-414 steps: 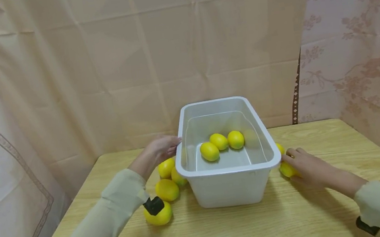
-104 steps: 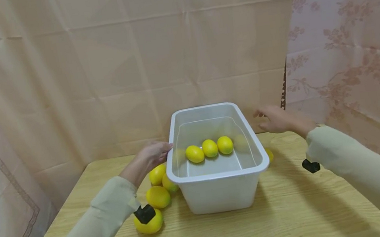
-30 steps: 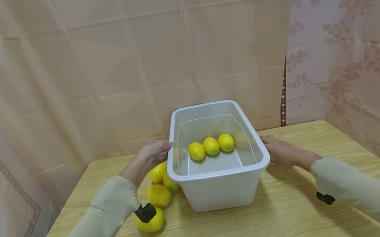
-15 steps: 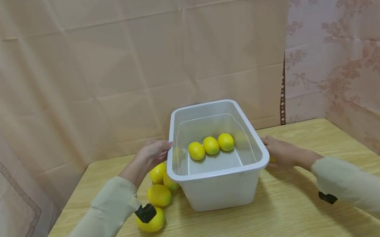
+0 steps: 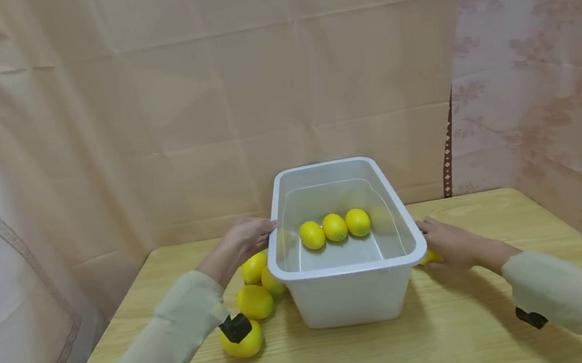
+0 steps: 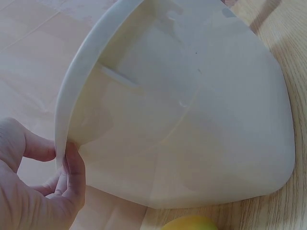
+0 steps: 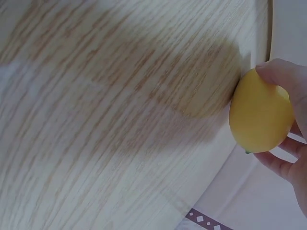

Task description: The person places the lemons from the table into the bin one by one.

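Note:
A pale grey plastic bin [image 5: 347, 269] stands on the table with three yellow lemons [image 5: 334, 227] in a row on its floor. My left hand [image 5: 243, 240] pinches the bin's left rim, thumb on one side and fingers on the other, as the left wrist view shows on the bin wall [image 6: 201, 120]. On the bin's right, my right hand [image 5: 454, 243] holds a single lemon [image 7: 261, 112] between thumb and fingers. In the head view that lemon is mostly hidden by the hand and the bin.
Several more lemons [image 5: 255, 301] lie on the wooden table [image 5: 347, 358] left of the bin, under and beside my left forearm. Beige cloth [image 5: 175, 98] hangs behind the table; flowered cloth [image 5: 556, 60] hangs on the right.
My right hand, raised behind the bin's right side 3.5 seconds ago, has come down to the lemon there. Two lemons showed on that side at first; one shows now. The left hand stays on the rim.

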Demonstrator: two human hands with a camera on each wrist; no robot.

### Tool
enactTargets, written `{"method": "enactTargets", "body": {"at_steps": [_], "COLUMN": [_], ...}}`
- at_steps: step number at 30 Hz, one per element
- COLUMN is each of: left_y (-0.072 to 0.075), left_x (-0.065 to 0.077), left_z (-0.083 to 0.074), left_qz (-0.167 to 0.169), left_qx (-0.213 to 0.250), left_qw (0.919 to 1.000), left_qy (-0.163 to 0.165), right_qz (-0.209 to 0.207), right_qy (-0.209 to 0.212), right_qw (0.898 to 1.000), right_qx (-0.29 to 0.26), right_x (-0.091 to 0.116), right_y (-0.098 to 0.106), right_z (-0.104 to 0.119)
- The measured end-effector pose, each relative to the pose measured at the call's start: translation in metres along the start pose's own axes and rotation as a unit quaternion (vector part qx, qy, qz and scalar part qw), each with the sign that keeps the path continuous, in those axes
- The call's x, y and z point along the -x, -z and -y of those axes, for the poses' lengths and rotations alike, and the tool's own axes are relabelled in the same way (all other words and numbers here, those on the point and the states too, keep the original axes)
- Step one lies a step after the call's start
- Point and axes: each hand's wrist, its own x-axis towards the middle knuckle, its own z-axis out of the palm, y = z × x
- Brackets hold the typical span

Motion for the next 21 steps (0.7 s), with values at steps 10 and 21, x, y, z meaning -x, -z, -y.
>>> {"method": "enactTargets", "body": {"at_steps": [10,21], "left_y": [-0.0024,-0.0024], "left_x": [-0.0019,-0.0011], "left_z": [-0.0014,-0.0010], "left_qz": [0.002,0.000], "left_qx": [-0.012,-0.008], "left_qw": [0.9999,1.0000], "left_qy": [0.005,0.005], "right_qz": [-0.008,-0.009], "right_qy": [0.019,-0.010], "right_qw": [1.000,1.000], "right_qx": [0.008,0.014], "right_x": [0.0055,0.0106], "right_y": [0.0017,0.0033], "right_z": [-0.0004,0.0029]}}
